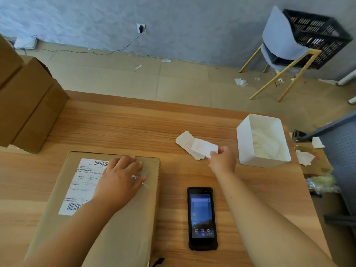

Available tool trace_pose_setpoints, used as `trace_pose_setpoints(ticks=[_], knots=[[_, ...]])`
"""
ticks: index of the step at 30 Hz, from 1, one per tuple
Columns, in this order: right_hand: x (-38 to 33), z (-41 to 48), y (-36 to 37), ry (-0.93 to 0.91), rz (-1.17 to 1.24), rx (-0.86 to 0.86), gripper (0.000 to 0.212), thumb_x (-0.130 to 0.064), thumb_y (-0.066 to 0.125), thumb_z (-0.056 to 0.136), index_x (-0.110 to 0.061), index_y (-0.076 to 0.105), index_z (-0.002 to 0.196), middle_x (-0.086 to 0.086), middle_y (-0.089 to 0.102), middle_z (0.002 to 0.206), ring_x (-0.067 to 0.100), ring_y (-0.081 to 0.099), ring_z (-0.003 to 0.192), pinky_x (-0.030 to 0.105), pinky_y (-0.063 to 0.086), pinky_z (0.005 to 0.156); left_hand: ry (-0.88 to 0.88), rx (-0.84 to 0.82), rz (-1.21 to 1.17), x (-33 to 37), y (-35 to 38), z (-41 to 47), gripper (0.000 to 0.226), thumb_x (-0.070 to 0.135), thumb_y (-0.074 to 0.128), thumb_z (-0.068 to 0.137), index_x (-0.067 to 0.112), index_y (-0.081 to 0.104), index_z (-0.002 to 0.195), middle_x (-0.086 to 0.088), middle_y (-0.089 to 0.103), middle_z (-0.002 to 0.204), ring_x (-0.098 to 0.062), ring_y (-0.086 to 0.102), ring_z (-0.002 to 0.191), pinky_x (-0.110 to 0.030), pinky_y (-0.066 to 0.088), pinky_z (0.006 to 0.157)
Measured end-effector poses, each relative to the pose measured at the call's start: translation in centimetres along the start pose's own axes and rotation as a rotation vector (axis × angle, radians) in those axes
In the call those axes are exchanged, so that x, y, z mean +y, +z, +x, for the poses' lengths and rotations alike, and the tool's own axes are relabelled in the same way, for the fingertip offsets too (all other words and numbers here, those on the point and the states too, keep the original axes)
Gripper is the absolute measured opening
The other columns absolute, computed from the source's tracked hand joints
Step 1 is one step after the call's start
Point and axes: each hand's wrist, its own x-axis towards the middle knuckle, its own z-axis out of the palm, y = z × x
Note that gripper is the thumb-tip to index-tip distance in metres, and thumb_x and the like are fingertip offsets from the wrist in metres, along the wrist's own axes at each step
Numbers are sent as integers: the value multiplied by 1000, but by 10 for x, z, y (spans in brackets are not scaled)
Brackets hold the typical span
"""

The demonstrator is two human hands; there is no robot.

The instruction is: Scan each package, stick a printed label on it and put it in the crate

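Your left hand lies flat, fingers spread and straight, on top of the flat brown cardboard package, covering the right edge of its white barcoded shipping sheet. Your right hand pinches the near end of a white printed label between thumb and fingers, over a loose pile of white paper slips at its 11 o'clock. The package rests on the wooden worktop, at 7 o'clock in your view. Between your forearms lies a black handheld scanner, screen lit (too blurred to read). A white rectangular plastic tub stands just beside the right hand at 2 o'clock. Stacked brown cardboard boxes sit at 9 o'clock. The black slatted plastic crate is well apart at 1 o'clock, behind a pale chair with yellow legs.
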Motion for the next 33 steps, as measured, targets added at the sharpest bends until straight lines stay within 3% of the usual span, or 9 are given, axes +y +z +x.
trace_pose_setpoints(ticks=[3,6,9,12,15,17,19,23,33], knots=[[-10,-26,-10,-55,162,-37,10,-15,60,93,-21,53,96,-3,62,102,13,66,84,19,53,52,-51,-28,-119,0,-9,-3,35,24,73,78,17,65,111,-3,57,123,-29,46,116,-40,39,95],[-22,-60,-18,-109,329,-162,12,-11,63,90,-21,58,94,-5,68,99,8,69,75,19,52,50,-64,70,-209,1,-21,-9,36,19,74,77,13,65,112,-5,55,123,-29,44,116,-36,34,97],[-33,-98,-19,-170,452,-288,15,-5,64,88,-17,61,97,-3,70,93,4,68,65,19,52,48,-28,118,-299,5,-35,-20,26,28,71,80,19,66,104,8,56,112,-15,42,109,-24,31,90],[-41,-133,-14,-219,516,-348,15,-1,65,87,-9,62,99,3,72,90,8,67,63,21,50,46,-134,20,-568,7,-49,-33,11,41,63,83,31,64,89,20,64,91,4,52,92,-13,35,73],[-44,-162,-4,-257,550,-375,14,-2,66,86,-10,64,97,2,74,87,10,68,66,21,49,46,-248,-41,-836,3,-60,-46,11,40,63,83,30,66,81,8,69,81,-7,62,79,-22,46,69],[-46,-176,3,-280,541,-383,14,-3,67,86,-12,64,97,0,75,86,11,68,67,21,49,46,-260,-50,-901,-2,-66,-53,11,34,63,85,27,68,78,0,70,78,-19,64,81,-32,50,75],[-47,-187,8,-296,527,-383,14,-4,67,85,-12,65,96,-1,75,87,11,68,68,21,49,47,-264,-37,-950,-8,-72,-60,12,26,62,87,23,68,77,-1,70,77,-22,64,79,-36,50,77],[-49,-204,17,-307,540,-373,15,-5,67,86,-13,65,98,-1,75,89,11,68,69,20,49,48,-271,-53,-1058,-20,-79,-69,14,13,57,89,15,66,78,8,68,71,-6,61,67,-26,48,69],[-49,-232,30,-292,545,-360,15,-4,67,85,-15,66,96,-1,75,87,9,68,66,19,48,47,-176,-60,-1167,-42,-92,-89,22,8,56,89,19,71,76,2,71,74,-10,62,68,-24,46,67]])
